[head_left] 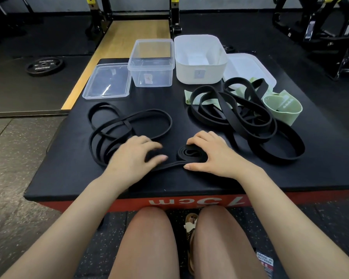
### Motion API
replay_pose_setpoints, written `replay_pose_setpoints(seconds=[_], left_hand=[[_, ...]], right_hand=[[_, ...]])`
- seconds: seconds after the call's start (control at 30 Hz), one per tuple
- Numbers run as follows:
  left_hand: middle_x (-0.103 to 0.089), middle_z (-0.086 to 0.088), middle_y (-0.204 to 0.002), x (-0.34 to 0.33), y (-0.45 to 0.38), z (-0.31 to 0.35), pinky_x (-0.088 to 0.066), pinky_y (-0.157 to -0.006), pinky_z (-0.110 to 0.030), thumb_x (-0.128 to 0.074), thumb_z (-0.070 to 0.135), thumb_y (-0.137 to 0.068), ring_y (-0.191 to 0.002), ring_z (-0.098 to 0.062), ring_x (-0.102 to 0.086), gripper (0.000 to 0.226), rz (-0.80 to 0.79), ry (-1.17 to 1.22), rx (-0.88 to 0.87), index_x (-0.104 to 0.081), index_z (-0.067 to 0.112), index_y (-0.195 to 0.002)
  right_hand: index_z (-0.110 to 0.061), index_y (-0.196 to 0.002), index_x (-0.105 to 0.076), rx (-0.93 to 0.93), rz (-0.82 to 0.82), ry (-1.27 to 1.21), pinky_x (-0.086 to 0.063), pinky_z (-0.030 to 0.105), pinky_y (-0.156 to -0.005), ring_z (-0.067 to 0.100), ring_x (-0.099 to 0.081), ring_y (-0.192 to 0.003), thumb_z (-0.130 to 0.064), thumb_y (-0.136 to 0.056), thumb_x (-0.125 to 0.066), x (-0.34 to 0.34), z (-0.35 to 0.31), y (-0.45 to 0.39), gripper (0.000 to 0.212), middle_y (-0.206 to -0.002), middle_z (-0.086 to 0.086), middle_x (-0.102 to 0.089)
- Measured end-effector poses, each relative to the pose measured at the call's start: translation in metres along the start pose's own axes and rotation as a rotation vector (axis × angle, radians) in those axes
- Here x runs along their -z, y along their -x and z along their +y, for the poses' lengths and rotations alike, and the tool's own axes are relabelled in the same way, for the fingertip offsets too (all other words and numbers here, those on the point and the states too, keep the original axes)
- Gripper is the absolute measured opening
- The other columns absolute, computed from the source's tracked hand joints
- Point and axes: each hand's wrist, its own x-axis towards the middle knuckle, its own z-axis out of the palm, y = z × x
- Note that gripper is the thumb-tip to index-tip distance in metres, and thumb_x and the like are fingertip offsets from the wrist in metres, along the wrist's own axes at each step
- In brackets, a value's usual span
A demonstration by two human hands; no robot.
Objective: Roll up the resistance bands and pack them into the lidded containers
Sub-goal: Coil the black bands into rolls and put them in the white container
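My left hand is blurring at the fingertips, so I cannot tell exactly how they are lying; the fingers are looking loosely spread, resting on the thin black band where its tail is running toward the coil. My right hand is cupping the coiled end, fingers curled over its far side and thumb pressing at the near edge, hiding part of the roll. The rest of that band is sprawling in loose loops on the left of the black-topped box. On the right, the pile of wider black bands is covering much of the pale green bands, so I am not making out how many there are. At the back, the clear container is standing open and looking empty, its clear lid lying flat beside it. The white container is also standing open, with something pale inside I cannot identify; its white lid is lying partly under the bands.
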Motion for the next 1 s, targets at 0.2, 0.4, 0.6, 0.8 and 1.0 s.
replay_pose_setpoints(seconds=[0.2,0.4,0.6,0.8,1.0], left_hand=[[-0.050,0.008,-0.124,-0.015,-0.023,0.032,-0.037,-0.099,-0.026,-0.072,0.048,-0.073,-0.110,-0.010,-0.046,0.070,-0.253,0.122,-0.088,-0.046,0.025,-0.134],[-0.049,0.009,-0.111,-0.016,-0.025,0.033,-0.037,-0.084,-0.014,-0.076,0.037,-0.074,-0.093,-0.004,-0.048,0.059,-0.269,0.267,0.000,-0.052,0.023,-0.126],[-0.048,0.008,-0.105,-0.021,-0.022,0.037,-0.035,-0.074,-0.011,-0.077,0.032,-0.075,-0.088,-0.003,-0.050,0.054,-0.206,0.297,0.052,-0.055,0.018,-0.122],[-0.045,0.012,-0.099,-0.027,-0.015,0.044,-0.037,-0.082,-0.015,-0.072,0.044,-0.076,-0.089,-0.002,-0.046,0.050,-0.104,0.210,0.053,-0.053,0.020,-0.116],[-0.044,0.012,-0.096,-0.029,-0.019,0.047,-0.042,-0.080,-0.023,-0.070,0.055,-0.072,-0.087,-0.007,-0.048,0.054,-0.100,0.130,0.082,-0.052,0.020,-0.110]], right_hand=[[-0.036,-0.136,-0.046,-0.026,-0.092,-0.061,-0.024,0.025,-0.102,0.009,-0.033,-0.112,-0.052,-0.075,-0.070,0.008,0.007,0.000,0.067,-0.115,-0.011,-0.037],[-0.035,-0.135,-0.047,-0.001,-0.133,-0.045,-0.021,0.023,-0.096,0.011,-0.036,-0.114,-0.053,-0.073,-0.071,0.014,0.009,-0.003,0.069,-0.117,-0.012,-0.041],[-0.025,-0.134,-0.044,-0.177,0.031,0.039,-0.031,0.032,-0.104,0.009,-0.040,-0.116,-0.064,-0.062,-0.073,0.009,0.003,0.008,0.087,-0.121,-0.010,-0.046],[-0.017,-0.123,-0.053,-0.331,0.200,-0.059,-0.039,0.023,-0.092,0.012,-0.049,-0.107,-0.048,-0.065,-0.079,-0.005,-0.005,0.021,0.070,-0.107,-0.008,-0.047],[-0.014,-0.140,-0.042,-0.249,0.028,-0.114,-0.032,0.018,-0.098,0.009,-0.044,-0.112,-0.037,-0.080,-0.071,0.007,-0.004,0.023,0.071,-0.120,-0.009,-0.042]])
